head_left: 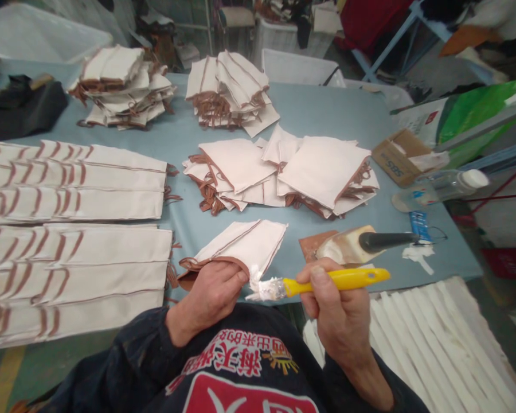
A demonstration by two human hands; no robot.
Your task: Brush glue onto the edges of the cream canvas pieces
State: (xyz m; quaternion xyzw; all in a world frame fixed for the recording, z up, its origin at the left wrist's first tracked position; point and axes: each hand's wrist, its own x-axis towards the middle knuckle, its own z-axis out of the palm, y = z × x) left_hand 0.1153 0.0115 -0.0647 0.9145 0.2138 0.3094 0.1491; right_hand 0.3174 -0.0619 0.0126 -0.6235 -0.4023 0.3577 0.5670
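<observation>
My left hand (pixel 217 292) is closed on the near edge of a cream fabric piece (pixel 251 244) with brown trim, which lies at the table's front edge. In my right hand (pixel 337 310) is a brush with a yellow handle (pixel 361 279). The brush's bristles are coated in white paste (pixel 269 289) and meet the piece's right corner, just right of my left fingertips. Beyond the brush lies a container of white paste (pixel 339 246) with a black-handled tool (pixel 387 241) across it, beside a brown flat scrap (pixel 313 245).
Cream pieces lie in a heap (pixel 327 166) mid-table, with stacks (pixel 112 66) behind. Overlapping rows (pixel 124 264) cover the left. At right are a cardboard box (pixel 395 158), a clear bottle (pixel 442 186) and white strips (pixel 438 327) below the table edge.
</observation>
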